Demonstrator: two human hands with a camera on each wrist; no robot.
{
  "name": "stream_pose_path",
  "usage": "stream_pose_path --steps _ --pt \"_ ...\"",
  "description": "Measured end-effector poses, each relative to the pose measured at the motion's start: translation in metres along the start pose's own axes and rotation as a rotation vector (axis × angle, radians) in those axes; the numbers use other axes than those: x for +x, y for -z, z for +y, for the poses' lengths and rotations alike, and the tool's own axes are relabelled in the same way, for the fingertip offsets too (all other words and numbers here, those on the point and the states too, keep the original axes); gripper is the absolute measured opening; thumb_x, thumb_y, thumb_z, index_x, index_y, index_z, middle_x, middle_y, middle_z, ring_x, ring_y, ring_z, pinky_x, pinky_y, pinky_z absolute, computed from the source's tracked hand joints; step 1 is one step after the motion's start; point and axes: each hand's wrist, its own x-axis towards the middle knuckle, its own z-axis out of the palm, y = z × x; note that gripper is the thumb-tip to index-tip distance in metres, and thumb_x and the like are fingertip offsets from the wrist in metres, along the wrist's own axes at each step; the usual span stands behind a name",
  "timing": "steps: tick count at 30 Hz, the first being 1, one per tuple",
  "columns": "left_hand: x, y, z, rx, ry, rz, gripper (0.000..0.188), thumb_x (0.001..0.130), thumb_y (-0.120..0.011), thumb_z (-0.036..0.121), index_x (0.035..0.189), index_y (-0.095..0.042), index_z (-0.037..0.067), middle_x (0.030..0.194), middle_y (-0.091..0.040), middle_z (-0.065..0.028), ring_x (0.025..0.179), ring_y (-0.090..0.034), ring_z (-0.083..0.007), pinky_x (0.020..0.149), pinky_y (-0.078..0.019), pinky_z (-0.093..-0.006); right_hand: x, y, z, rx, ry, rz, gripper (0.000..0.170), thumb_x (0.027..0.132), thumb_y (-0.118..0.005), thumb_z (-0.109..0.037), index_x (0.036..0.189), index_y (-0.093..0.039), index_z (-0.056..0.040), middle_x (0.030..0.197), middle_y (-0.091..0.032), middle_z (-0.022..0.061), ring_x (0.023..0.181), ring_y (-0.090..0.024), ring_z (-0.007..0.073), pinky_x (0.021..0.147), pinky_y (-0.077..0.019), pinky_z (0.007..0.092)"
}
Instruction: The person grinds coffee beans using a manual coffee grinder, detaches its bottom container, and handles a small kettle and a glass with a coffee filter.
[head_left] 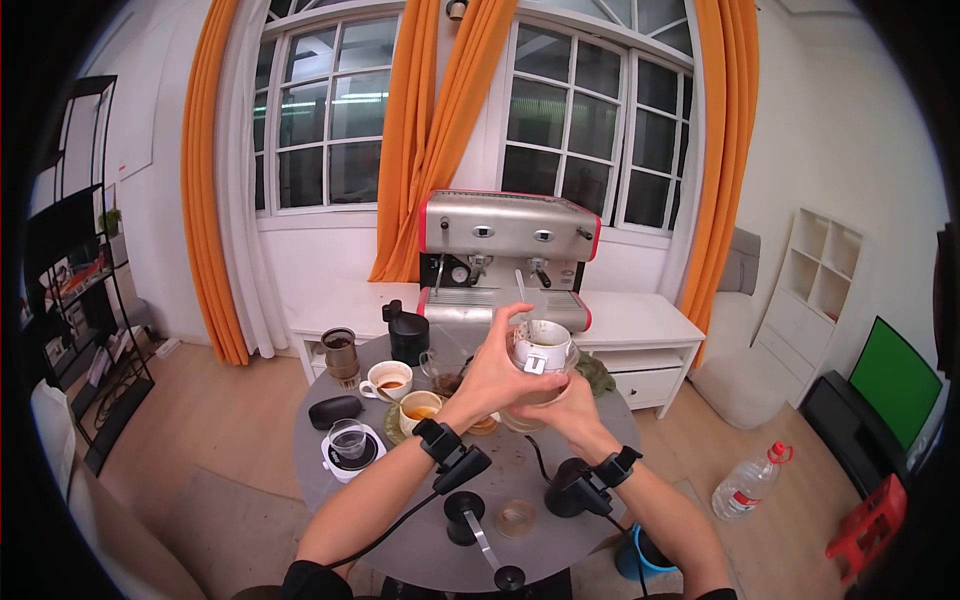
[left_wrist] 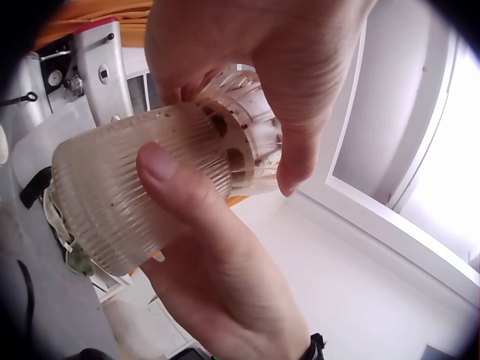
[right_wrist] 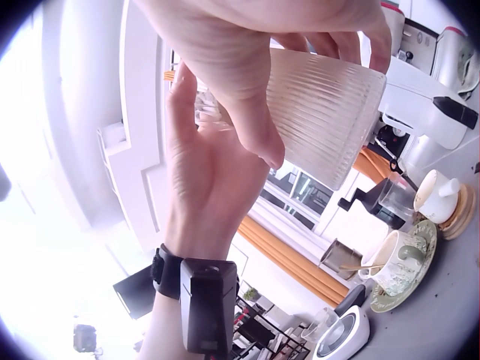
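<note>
Both hands hold a ribbed translucent container (left_wrist: pixel 112 187) up over the round table (head_left: pixel 410 530). Its upper section (left_wrist: pixel 259 127) is pale and ribbed, with brown specks and patches; in the head view a small white tab (head_left: pixel 536 364) shows at its side. My left hand (head_left: pixel 492 372) grips this upper section with curled fingers and thumb. Around the lower ribbed body, my right hand (head_left: pixel 565 408) wraps its fingers, thumb lying along the wall, as the left wrist view shows. The inside of the container is mostly hidden.
Left of the hands stand a cup on a green saucer (right_wrist: pixel 394 300), a white cup (head_left: pixel 387 381), a black canister (head_left: pixel 408 335) and a small glass on a white scale (head_left: pixel 352 452). A crank-handled grinder (head_left: pixel 465 518) lies near the front edge. The espresso machine (head_left: pixel 510 245) stands behind.
</note>
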Motion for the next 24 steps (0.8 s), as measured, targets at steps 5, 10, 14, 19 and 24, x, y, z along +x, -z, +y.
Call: stream_pose_path --steps 5,10,14,19,24 --pt "0.001 -0.011 -0.006 -0.1 -0.036 -0.108 0.116 0.059 -0.091 0.022 0.144 -0.013 0.009 0.132 -0.045 -0.0219 0.124 -0.047 -0.0273 0.104 -0.0381 -0.0383 -0.004 0.018 0.014 0.015 0.025 0.049 0.068 0.058 -0.088 -0.013 0.117 -0.056 0.002 0.11 -0.064 0.0104 0.1 -0.062 0.0178 0.088 -0.0499 0.032" --pt "-0.021 0.002 0.0 -0.075 0.004 -0.037 0.119 0.056 -0.092 0.027 0.145 -0.015 0.013 0.14 -0.033 -0.0287 0.136 -0.033 -0.0341 0.112 -0.0291 -0.0445 -0.021 0.052 0.034 -0.008 -0.008 0.113 0.072 0.056 -0.09 -0.019 0.116 -0.056 0.0026 0.109 -0.065 0.0116 0.099 -0.063 0.019 0.086 -0.0505 0.0325" --pt "-0.053 0.036 -0.005 -0.272 0.078 0.121 0.067 0.078 -0.074 0.003 0.132 -0.035 0.006 0.129 -0.049 -0.0173 0.124 -0.048 -0.0244 0.104 -0.0414 -0.0348 -0.041 0.084 0.076 -0.037 -0.092 0.206 0.07 0.055 -0.091 -0.015 0.114 -0.057 0.0018 0.109 -0.065 0.0113 0.099 -0.063 0.0181 0.088 -0.0508 0.0322" --pt "-0.104 0.067 -0.036 -0.283 0.245 0.335 0.01 0.093 -0.058 0.007 0.1 -0.054 0.003 0.092 -0.064 -0.0073 0.087 -0.064 -0.0155 0.082 -0.0504 -0.0268 -0.063 0.107 0.127 -0.081 -0.072 0.265 0.07 0.055 -0.091 -0.014 0.113 -0.057 0.0015 0.107 -0.066 0.0107 0.099 -0.063 0.0188 0.088 -0.0507 0.0329" --pt "-0.14 0.077 -0.079 -0.323 0.358 0.421 0.011 0.095 -0.056 0.014 0.088 -0.054 0.005 0.077 -0.06 -0.0032 0.07 -0.057 -0.0105 0.067 -0.0464 -0.0238 -0.078 0.106 0.148 -0.05 -0.14 0.256 0.062 0.056 -0.09 -0.013 0.109 -0.06 0.002 0.102 -0.068 0.0102 0.094 -0.065 0.0178 0.087 -0.0514 0.0319"
